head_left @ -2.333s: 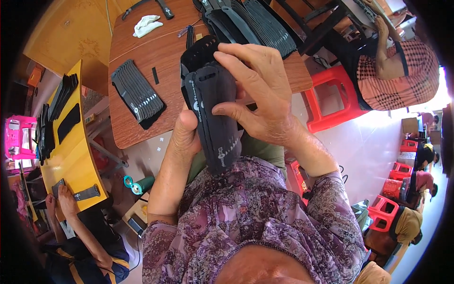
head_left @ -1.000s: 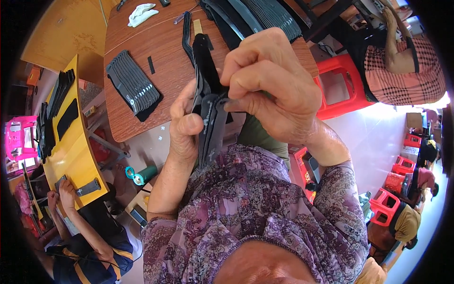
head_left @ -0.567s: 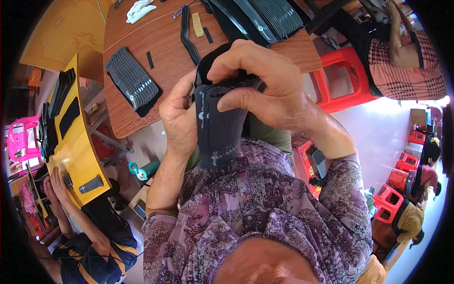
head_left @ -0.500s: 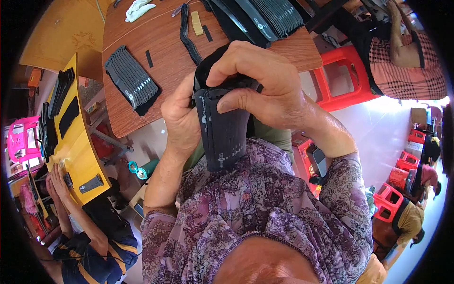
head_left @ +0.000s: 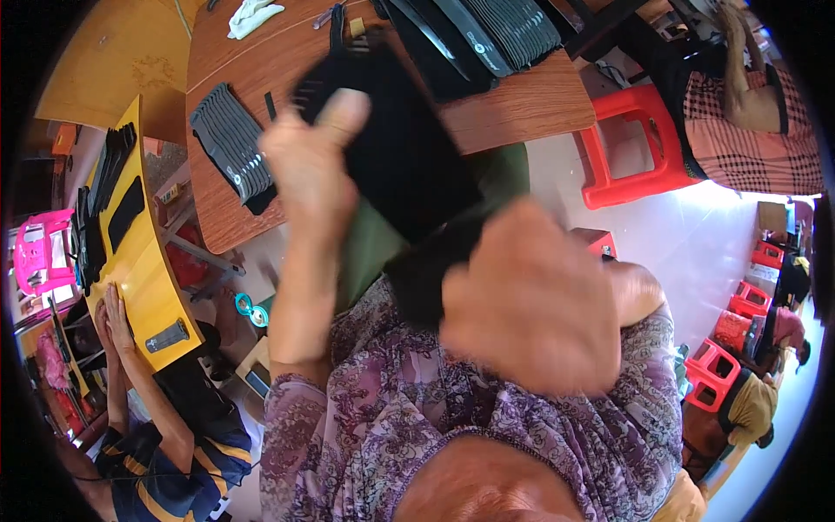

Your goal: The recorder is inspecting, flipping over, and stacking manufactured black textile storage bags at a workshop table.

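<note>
A wide black fabric piece [head_left: 404,143] stretches from the table edge down over my lap, its near part a dark flap. My left hand [head_left: 313,161] is closed on its far left side, the thumb lying on top of the cloth. Closer to my chest, my right hand [head_left: 535,304] is curled like a fist at the flap's near end; motion smears its fingers. On the table, left of my left hand, lies a stack of dark grey fabric pieces [head_left: 228,143] with pale marks.
More stacked dark fabric pieces [head_left: 509,35] lie at the table's [head_left: 513,109] far right. A white cloth [head_left: 254,17] rests at the far left. A red stool [head_left: 631,148] stands right of the table. At a yellow table [head_left: 143,278] on the left, another person works.
The fabric piece has turned from its grey marked side to plain black and spread out. My right hand has swept down toward my chest; my left hand has shifted slightly left.
</note>
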The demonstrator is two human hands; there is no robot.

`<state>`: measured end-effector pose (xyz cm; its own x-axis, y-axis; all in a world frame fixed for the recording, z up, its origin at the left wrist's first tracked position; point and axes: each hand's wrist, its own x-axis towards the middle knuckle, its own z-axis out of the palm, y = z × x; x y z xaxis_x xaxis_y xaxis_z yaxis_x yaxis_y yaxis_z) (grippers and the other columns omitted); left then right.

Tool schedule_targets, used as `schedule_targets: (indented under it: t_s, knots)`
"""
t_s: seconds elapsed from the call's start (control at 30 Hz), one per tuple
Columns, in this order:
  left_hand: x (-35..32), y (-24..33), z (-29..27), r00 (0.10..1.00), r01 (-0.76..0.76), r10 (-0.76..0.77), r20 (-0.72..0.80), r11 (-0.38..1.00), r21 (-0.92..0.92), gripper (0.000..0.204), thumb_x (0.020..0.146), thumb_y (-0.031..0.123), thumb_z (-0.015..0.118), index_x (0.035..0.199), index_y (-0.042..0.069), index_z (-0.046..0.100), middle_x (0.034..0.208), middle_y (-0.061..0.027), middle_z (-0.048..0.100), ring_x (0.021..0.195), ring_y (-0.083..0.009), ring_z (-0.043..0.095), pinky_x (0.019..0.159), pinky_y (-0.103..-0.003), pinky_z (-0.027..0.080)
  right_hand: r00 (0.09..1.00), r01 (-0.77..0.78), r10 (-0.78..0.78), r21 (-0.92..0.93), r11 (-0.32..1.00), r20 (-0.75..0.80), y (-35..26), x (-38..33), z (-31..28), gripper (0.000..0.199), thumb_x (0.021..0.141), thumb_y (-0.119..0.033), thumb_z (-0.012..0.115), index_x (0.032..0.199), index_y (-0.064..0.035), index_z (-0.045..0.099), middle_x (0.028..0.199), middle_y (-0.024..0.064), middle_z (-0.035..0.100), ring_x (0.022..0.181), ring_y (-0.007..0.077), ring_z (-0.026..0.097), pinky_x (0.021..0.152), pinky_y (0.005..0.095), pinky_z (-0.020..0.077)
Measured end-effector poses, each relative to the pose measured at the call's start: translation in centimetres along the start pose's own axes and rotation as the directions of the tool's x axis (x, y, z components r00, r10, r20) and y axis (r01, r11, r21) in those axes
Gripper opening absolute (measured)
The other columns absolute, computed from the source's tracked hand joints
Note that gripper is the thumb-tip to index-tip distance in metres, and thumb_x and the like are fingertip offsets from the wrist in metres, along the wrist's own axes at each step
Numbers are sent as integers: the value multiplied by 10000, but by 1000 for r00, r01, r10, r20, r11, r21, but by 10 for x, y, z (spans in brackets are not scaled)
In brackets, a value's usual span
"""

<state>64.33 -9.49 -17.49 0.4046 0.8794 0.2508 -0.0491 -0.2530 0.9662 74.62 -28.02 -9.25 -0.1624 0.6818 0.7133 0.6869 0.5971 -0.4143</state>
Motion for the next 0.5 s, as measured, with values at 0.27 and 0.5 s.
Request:
schedule_targets:
  t_s: [0.27, 0.5]
  knots:
    - [0, 9, -4, 996, 87, -69, 53, 841, -534, 201, 764, -15, 700, 956, -29, 643, 947, -99, 665, 847, -147, 636, 801, -272, 519, 999, 43, -43, 26, 999, 14, 27, -5, -17, 234, 694, -131, 681, 854, 16, 594, 806, 133, 607, 683, 263, 549, 586, 374, 457]
    - [43, 3, -5, 965, 239, -260, 35, 819, -522, 289, 788, -28, 653, 1063, -51, 567, 966, -121, 651, 882, -213, 645, 824, -333, 529, 966, -224, 227, 37, 974, -128, 38, -18, -44, 261, 598, -84, 727, 798, 13, 590, 760, 142, 602, 689, 273, 550, 590, 348, 416]
